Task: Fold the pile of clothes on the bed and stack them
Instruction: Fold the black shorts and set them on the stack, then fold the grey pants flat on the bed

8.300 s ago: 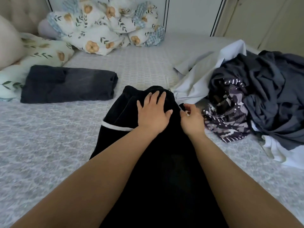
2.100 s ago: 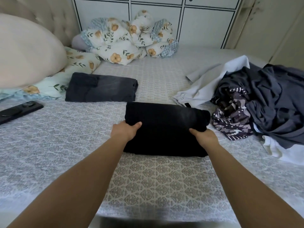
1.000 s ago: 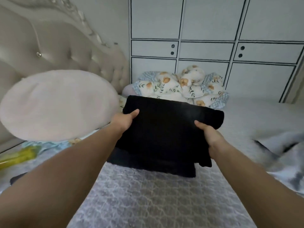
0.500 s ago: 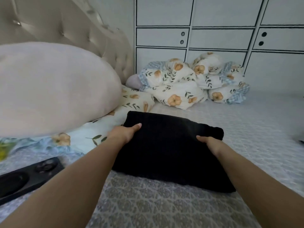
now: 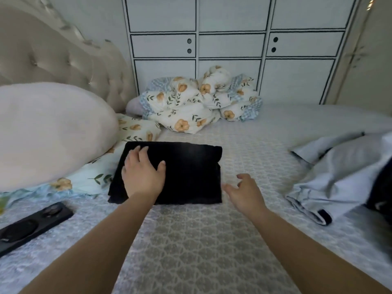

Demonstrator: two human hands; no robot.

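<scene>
Released now: left hand [image 5: 142, 175] flat on folded black garment [image 5: 191, 172].

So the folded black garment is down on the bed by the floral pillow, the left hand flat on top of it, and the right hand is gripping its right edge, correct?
Not quite. In the head view the right hand grips nothing: it hovers open just off the right edge of the folded black garment. The rest holds: the garment lies on the bed by the floral pillow, with the left hand flat on top.

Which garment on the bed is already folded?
The black one under the left hand: a flat rectangle. The pale garment at right lies crumpled.
</scene>
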